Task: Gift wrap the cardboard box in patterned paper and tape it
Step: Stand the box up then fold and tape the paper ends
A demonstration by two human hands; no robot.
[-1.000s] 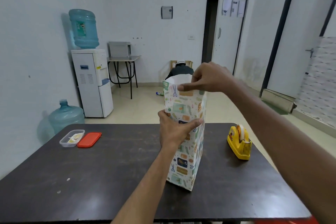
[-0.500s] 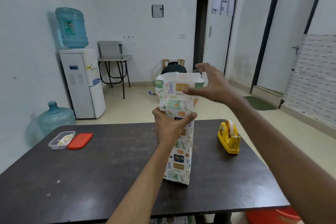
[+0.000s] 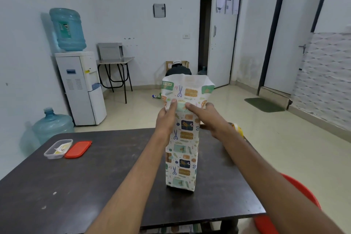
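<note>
The cardboard box stands upright on the dark table (image 3: 114, 167), hidden inside its patterned wrapping paper (image 3: 182, 157). The paper's top end (image 3: 187, 83) rises past the box as an open, flared sleeve. My left hand (image 3: 167, 118) lies against the front left of the package near the top, fingers straight and pointing up. My right hand (image 3: 207, 116) reaches in from the right, its straight fingers touching the front of the paper beside the left fingertips. A yellow tape dispenser (image 3: 238, 129) sits on the table to the right, mostly hidden behind my right wrist.
A clear plastic container (image 3: 58, 148) and its red lid (image 3: 78, 149) lie at the table's far left. A red chair (image 3: 296, 195) shows at the lower right. Beyond the table are a water dispenser (image 3: 81, 85), a floor bottle (image 3: 52, 125) and a person crouched on the floor (image 3: 178, 70).
My right hand dropped from the top rim of the paper to the front face. My left hand let go of its grip and slid up, fingers now flat on the paper.
</note>
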